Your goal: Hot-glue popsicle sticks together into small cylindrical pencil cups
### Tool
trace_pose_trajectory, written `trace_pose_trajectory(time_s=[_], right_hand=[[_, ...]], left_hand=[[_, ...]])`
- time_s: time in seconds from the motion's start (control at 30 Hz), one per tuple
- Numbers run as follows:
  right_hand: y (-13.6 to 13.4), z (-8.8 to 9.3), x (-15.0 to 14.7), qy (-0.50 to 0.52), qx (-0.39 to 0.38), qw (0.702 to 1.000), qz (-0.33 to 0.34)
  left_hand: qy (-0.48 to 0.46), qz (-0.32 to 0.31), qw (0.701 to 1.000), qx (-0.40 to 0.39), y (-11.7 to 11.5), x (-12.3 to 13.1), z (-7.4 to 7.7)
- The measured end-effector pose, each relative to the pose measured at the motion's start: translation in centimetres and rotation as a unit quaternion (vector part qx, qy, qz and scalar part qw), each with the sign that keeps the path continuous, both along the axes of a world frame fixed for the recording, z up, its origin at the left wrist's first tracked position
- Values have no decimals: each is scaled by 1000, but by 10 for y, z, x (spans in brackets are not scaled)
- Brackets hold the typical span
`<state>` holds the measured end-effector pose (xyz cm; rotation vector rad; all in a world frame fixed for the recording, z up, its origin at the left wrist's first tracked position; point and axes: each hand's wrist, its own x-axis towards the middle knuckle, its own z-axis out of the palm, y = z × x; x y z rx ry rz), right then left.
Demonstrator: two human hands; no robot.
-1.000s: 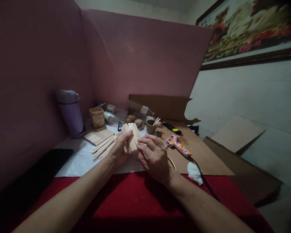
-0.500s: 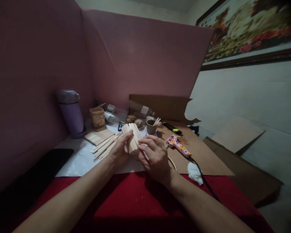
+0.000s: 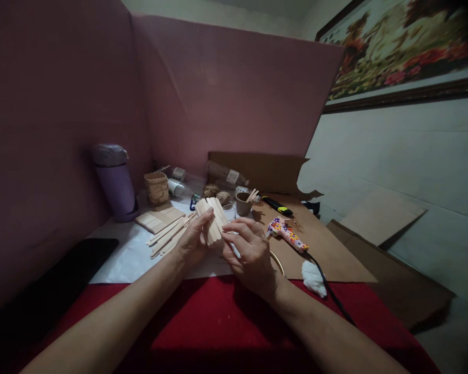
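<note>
My left hand (image 3: 195,236) grips a piece made of pale craft sticks (image 3: 213,221) laid side by side, its thumb on the face of the sticks. My right hand (image 3: 249,249) is closed at the right edge of that piece, fingertips touching it; whether they pinch anything small is hidden. Several loose craft sticks (image 3: 166,239) lie on white paper to the left, beside a flat panel of joined sticks (image 3: 159,218). On the cardboard to the right rests a floral-patterned glue gun (image 3: 288,235).
Behind stand a purple tumbler (image 3: 117,189), a woven-looking box (image 3: 156,189), plastic bottles (image 3: 222,172), twine balls (image 3: 211,191) and a small pot (image 3: 244,204) with sticks. A black-and-yellow cutter (image 3: 276,205), white cloth (image 3: 313,278) and black cord (image 3: 337,301) are on the right.
</note>
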<state>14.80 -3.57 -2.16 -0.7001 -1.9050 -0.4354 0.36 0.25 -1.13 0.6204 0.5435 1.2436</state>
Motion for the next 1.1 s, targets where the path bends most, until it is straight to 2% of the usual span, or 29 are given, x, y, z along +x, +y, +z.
trace_pose_trajectory(time_s=[0.7,1.0,1.1], right_hand=[[-1,2,0,14,29,999,-2],[1,-2,-1,28,11,1000,3],[3,-3,-2,36,-16,999,6]], left_hand=[[-5,41,999,-13,2,-2,3],[-5,93,996,-12,4,-3,4],[-6,110,994,-16,3,-3,5]])
